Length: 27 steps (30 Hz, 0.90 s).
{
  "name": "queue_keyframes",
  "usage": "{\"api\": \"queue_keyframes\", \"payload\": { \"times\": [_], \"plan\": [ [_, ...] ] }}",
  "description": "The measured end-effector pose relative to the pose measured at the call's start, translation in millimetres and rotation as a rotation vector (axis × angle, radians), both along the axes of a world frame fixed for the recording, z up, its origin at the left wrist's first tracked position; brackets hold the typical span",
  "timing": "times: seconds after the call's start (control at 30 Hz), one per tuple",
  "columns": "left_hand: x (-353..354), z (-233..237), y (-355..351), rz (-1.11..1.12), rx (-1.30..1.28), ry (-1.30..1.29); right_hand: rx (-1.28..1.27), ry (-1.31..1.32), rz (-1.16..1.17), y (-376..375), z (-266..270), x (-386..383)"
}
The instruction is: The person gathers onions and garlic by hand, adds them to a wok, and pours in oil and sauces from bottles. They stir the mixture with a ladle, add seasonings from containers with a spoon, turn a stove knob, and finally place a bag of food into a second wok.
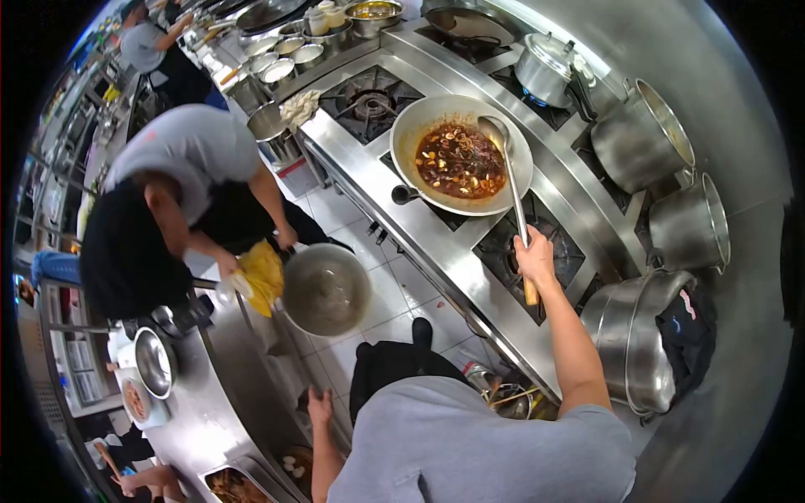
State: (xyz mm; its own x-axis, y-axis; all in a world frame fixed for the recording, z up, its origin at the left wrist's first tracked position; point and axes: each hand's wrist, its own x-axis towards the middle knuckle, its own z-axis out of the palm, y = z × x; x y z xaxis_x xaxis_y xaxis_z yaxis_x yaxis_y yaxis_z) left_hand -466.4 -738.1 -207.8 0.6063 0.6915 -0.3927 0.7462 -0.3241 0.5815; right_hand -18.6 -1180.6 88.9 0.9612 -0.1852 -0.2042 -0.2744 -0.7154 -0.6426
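Observation:
My right hand (535, 254) is closed round the long handle of a steel ladle (513, 193). The ladle's bowl lies in a wide pale wok (404, 138), at the upper right edge of the sauce. Dark red-brown sauce (457, 159) with pale sliced pieces fills the wok's bottom. The wok sits on the stove, its dark handle knob (404, 194) pointing towards the lower left. My left hand (319, 406) hangs low beside the steel counter (222, 394), away from the wok. Its fingers are small and partly hidden, so I cannot make out their state.
On the left a co-worker (184, 168) bends over a large steel pot (327, 289) and a yellow cloth (262, 277). A pressure cooker (545, 67) stands over a blue flame. Tall pots (641, 142) line the right wall. A food tray (235, 484) lies at bottom left.

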Motion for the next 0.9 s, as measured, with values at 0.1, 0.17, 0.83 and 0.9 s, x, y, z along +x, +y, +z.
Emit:
{"api": "queue_keyframes", "payload": {
  "times": [0.1, 0.17, 0.83, 0.9],
  "plan": [
    [-3, 24, 7, 0.183, -0.181, -0.034, 0.244, 0.078, -0.053, 5, -18, -8],
    [-38, 0, 18, 0.285, -0.289, -0.035, 0.445, 0.16, -0.156, 29, 3, -26],
    [-64, -33, 4, 0.519, -0.589, -0.04, 1.959, 0.649, -0.107, 59, 10, -16],
    [-49, -18, 2, 0.475, -0.561, -0.064, 1.738, 0.616, -0.063, 57, 0, -11]
  ]
}}
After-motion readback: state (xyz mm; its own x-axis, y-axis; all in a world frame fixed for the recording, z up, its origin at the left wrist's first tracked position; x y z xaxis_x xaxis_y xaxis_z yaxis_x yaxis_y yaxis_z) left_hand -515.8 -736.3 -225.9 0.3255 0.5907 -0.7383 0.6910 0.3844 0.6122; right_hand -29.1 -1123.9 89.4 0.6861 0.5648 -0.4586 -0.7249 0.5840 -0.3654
